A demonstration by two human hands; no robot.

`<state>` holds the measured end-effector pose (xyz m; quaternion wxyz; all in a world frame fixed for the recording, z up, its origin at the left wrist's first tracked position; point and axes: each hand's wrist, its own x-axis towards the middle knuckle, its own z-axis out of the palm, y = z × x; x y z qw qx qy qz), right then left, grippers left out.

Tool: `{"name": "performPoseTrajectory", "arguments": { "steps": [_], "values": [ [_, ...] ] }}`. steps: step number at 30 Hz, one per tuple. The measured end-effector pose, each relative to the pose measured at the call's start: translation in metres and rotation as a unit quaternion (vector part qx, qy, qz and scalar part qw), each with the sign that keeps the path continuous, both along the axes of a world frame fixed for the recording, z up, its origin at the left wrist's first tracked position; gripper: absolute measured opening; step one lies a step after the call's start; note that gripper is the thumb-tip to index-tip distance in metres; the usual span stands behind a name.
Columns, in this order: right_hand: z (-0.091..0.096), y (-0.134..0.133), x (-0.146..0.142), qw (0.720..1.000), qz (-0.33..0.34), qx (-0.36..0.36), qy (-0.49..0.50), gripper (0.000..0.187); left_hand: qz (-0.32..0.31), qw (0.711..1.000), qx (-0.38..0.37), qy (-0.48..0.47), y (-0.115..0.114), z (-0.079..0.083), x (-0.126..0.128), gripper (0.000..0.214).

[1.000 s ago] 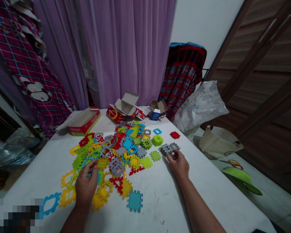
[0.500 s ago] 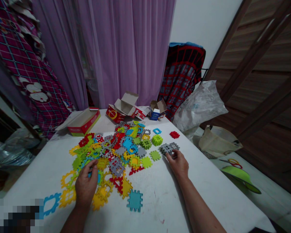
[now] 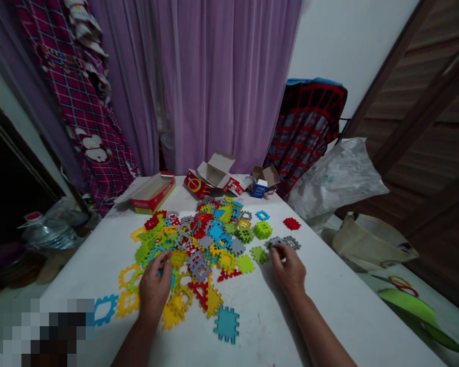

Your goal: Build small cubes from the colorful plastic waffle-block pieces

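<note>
So, your left hand (image 3: 155, 289) sat on the near edge of the colourful tile pile (image 3: 210, 239), fingers curled over a blue piece (image 3: 161, 272). Couldn't tell if you actually gripped it. Your right hand (image 3: 289, 268) lay palm-down and loose on the white table (image 3: 329, 316), fingertips touching the grey tiles (image 3: 283, 241) just right of the pile.

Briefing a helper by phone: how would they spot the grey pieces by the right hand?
On the white table, look right of the colourful pile. The grey pieces lie at the fingertips of the right hand, the only all-grey cluster outside it.
</note>
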<state>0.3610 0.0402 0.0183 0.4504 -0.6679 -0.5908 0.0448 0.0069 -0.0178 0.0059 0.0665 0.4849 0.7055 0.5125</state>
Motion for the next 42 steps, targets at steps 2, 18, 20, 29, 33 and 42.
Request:
{"name": "performPoseTrajectory", "arguments": {
  "steps": [2,18,20,29,33,42],
  "values": [
    [0.006,0.006,-0.022,0.997,0.063,0.004,-0.032,0.035,0.001,1.0,0.004,-0.002,0.001,-0.002,0.0,0.036],
    [0.047,0.065,-0.172,0.934,0.203,-0.09,-0.281,0.05,-0.008,1.0,0.017,-0.008,0.001,-0.003,0.002,0.033],
    [0.049,0.067,-0.172,0.928,0.209,-0.086,-0.297,0.042,-0.01,1.0,0.018,-0.008,0.001,-0.003,0.002,0.032],
    [0.027,0.056,-0.151,0.939,0.333,-0.052,0.072,0.054,-0.009,1.0,0.019,-0.002,0.0,-0.001,0.003,0.029],
    [0.013,0.044,-0.13,0.918,0.356,-0.101,0.139,0.05,-0.004,1.0,0.022,-0.006,0.0,-0.002,0.004,0.029],
    [0.011,0.026,-0.088,0.985,0.168,-0.047,-0.019,0.035,-0.01,1.0,0.017,-0.008,0.001,-0.002,0.003,0.03]
  ]
}}
